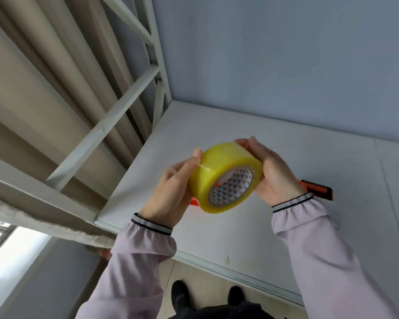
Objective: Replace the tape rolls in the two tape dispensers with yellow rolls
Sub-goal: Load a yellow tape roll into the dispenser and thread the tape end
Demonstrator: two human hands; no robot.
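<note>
A yellow tape roll (219, 166) with a patterned white core is held up above the white table (239, 238), tilted with its core facing me. My left hand (173, 192) grips its left side, the thumb pressed on the tape's outer face near a loose edge. My right hand (272, 171) cups its right side, fingertips over the top. Behind my hands an orange and black tape dispenser (318, 188) lies on the table, mostly hidden; an orange bit of it shows under the roll. I cannot see a second dispenser.
A grey wall (285, 54) stands behind the table. A white metal shelf frame (115, 111) and beige curtains rise to the left. The table's front edge runs diagonally; my dark shoes (180, 295) show on the floor below it.
</note>
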